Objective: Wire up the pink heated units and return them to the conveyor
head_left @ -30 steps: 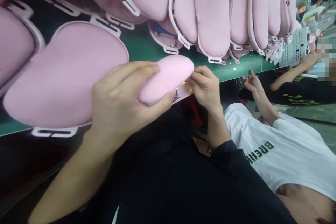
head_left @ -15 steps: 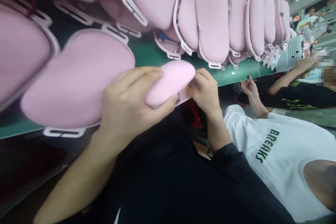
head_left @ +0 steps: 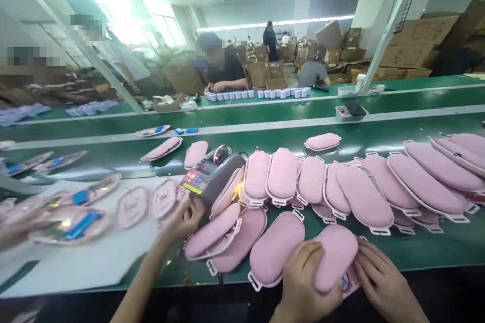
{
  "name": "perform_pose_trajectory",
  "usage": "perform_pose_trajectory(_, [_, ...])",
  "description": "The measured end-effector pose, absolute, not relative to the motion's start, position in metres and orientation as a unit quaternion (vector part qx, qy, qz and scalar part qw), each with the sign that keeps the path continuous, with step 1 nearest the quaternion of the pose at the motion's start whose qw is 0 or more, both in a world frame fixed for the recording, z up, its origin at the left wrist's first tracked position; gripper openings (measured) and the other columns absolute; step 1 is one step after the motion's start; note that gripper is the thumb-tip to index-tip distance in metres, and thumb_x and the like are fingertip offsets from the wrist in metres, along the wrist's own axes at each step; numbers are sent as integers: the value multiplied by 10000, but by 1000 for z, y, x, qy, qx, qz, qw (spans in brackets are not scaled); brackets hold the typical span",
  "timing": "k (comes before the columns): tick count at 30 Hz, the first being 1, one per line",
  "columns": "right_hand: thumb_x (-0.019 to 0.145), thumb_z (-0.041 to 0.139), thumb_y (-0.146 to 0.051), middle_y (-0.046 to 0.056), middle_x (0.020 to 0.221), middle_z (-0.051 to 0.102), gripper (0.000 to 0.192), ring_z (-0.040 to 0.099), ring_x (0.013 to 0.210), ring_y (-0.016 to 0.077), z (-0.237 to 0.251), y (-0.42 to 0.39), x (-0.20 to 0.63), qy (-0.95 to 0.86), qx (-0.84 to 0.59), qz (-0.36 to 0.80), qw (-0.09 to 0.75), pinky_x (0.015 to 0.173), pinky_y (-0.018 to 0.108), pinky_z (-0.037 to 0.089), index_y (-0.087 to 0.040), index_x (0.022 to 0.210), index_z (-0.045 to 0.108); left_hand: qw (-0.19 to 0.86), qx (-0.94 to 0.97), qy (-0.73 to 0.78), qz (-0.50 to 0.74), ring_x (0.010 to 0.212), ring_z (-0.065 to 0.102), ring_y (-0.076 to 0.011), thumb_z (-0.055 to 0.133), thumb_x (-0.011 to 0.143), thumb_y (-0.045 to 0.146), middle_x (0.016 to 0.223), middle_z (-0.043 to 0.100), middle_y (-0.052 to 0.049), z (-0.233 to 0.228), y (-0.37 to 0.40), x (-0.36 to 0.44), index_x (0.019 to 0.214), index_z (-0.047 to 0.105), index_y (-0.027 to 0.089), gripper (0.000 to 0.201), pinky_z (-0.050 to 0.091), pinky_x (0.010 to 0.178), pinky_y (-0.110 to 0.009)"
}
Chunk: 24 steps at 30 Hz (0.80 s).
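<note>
together the left hand (head_left: 303,275) and right hand (head_left: 382,282), fingers curled, clasp one pink pad (head_left: 335,257).

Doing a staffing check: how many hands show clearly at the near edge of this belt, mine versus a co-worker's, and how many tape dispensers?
Own hands: 2, left hand and right hand, both on pink pad
Co-worker's hand: 1
Tape dispenser: 1
Total: 4
</note>
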State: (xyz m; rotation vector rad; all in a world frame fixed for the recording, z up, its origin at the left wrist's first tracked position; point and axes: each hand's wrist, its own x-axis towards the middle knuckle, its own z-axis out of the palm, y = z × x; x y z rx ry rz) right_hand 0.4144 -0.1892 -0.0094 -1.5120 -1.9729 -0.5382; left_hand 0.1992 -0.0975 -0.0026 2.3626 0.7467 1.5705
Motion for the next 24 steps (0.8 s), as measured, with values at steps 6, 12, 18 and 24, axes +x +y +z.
perform_pose_trajectory(6, [1037, 561, -274, 103, 1304, 705, 276, 663, 1218, 305, -60, -211, 419, -656, -624, -198, 375, 989, 462, 547, -280, 1226, 763, 45, 818, 212, 532, 1049, 764, -298, 733, 727, 365, 1067, 763, -164, -22, -97, 196, 1240, 647, 128, 571, 687, 942, -422])
perform_pose_trajectory(12, [1084, 402, -446, 209, 1522, 548, 596, 557, 1386, 377, -57, -233, 388, -523, -738, -106, 414, 1069, 567, 491, -228, 1639, 386, 69, 903, 143, 400, 1304, 662, -367, 709, 865, 316, 1280, 755, -139, -17, -94, 183, 1306, 670, 196, 458, 564, 1124, -588])
perform_pose_trajectory(18, [1028, 551, -475, 163, 1591, 474, 551, 464, 1484, 357, -51, -234, 373, -442, -791, 2, 423, 1184, 591, 438, -269, 1534, 479, 58, 923, 85, 370, 1126, 705, -359, 782, 950, 422, 1317, 742, -144, -6, -81, 190, 1292, 681, 207, 417, 603, 908, -448])
perform_pose_trajectory(24, [1053, 466, -572, 184, 1523, 494, 626, 594, 1320, 295, -71, -261, 376, -182, -747, -14, 639, 1068, 520, 559, -237, 1575, 389, 35, 915, 115, 385, 1123, 703, -373, 779, 959, 457, 1279, 750, -124, -5, -136, 264, 1288, 676, 214, 422, 596, 841, -420])
